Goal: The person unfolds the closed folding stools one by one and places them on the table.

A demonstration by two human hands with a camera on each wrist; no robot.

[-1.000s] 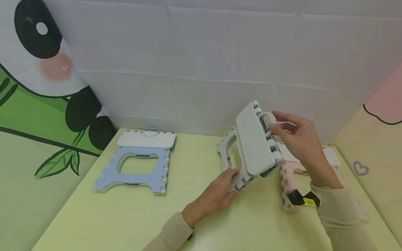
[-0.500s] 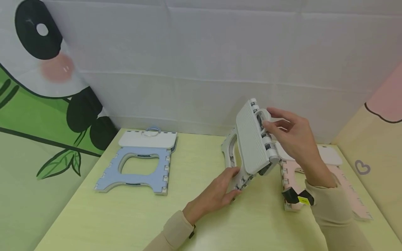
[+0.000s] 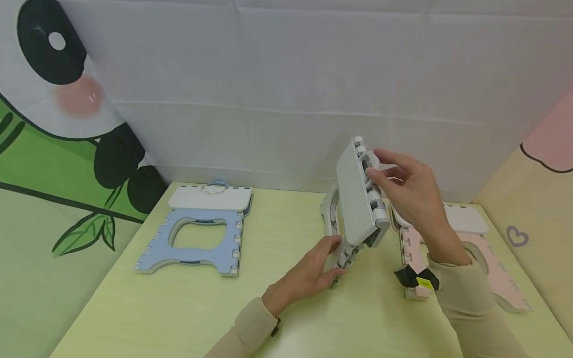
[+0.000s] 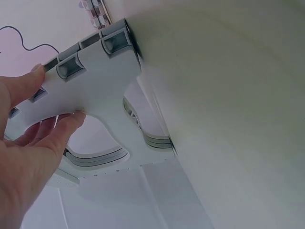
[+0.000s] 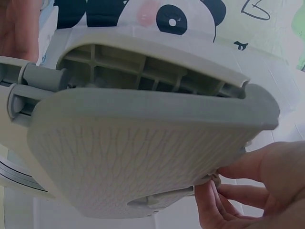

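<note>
Left hand [image 3: 306, 271] grips white plastic folding stool [image 3: 354, 194] at seven o'clock; right hand [image 3: 412, 191] pinches its curved handle [image 3: 370, 154] at one — presumably for balance.

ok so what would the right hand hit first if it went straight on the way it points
Most likely the white folding stool: the right hand pinches its handle, with the rest of it right ahead. Beyond that, perhaps the backdrop, though depth is unclear.

Right grip [image 3: 411, 189] shifted left; white stool [image 3: 354, 191] narrower, perhaps more folded
</note>
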